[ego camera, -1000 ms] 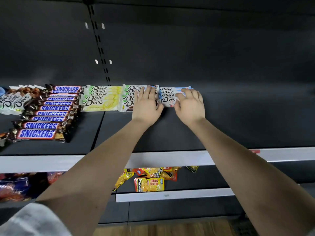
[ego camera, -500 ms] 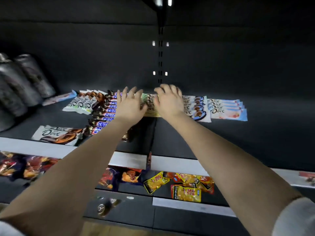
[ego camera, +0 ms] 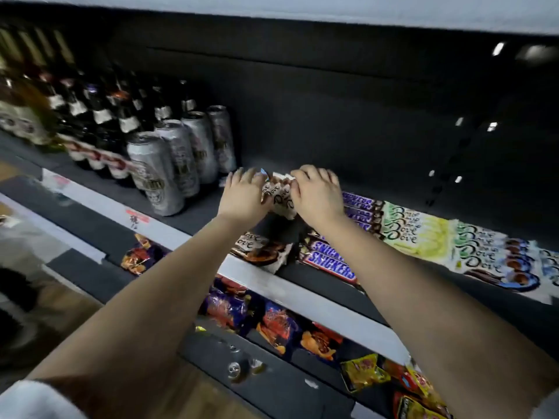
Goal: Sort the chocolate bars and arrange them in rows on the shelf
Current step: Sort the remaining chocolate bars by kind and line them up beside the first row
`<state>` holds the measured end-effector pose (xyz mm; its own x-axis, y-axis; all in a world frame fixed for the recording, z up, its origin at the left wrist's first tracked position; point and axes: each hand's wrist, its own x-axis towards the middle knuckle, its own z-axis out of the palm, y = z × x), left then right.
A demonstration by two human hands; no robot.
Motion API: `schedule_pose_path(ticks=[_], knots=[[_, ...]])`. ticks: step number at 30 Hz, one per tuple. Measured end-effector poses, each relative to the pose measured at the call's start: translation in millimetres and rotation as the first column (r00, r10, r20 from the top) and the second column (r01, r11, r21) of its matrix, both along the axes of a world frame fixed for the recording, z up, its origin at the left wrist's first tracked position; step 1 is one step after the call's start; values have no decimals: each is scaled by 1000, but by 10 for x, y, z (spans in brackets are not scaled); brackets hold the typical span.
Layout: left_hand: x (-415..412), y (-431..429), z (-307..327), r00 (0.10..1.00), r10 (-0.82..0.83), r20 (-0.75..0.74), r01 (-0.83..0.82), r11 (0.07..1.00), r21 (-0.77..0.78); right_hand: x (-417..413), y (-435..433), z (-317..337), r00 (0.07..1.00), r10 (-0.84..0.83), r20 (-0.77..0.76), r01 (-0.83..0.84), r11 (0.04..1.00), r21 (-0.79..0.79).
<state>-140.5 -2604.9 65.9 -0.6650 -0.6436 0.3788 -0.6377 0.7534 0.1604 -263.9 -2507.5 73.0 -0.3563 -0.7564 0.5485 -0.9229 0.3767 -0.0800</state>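
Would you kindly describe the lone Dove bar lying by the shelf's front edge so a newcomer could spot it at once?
Find the silver cans on the dark shelf, then follow the white front edge rightward to the Snickers row. The Dove bar lies between them, at the edge. Alone, white and brown, it belongs to no overlapping row.

— What's worn on the arms?
— A whitish left sleeve (ego camera: 33,400) and a pale right sleeve (ego camera: 549,403), both ending high up.
— And below them?
— The left forearm (ego camera: 157,291) and right forearm (ego camera: 423,285) are bare, down to the left hand (ego camera: 242,198) and right hand (ego camera: 319,196).
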Motion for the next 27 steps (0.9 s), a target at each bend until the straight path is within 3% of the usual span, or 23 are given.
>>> schedule_pose_path(ticks=[4, 14, 21, 27], knots=[[274, -409, -46, 1000, -1, -10, 1, 999, 41, 209, -430, -56, 998, 41, 39, -44, 996, 79], [484, -1091, -368, 996, -84, -17, 85, 946, 314, 551, -1238, -352, 990, 38, 134, -64, 978, 200], [284, -1284, -558, 973, -184, -136, 216, 937, 275, 381, -1535, -336, 980, -7, 197, -32, 980, 194], [254, -1358, -655, 947, -151, -284, 232, 932, 278, 286, -1813, -436, 976, -42, 215, -53, 908, 416]])
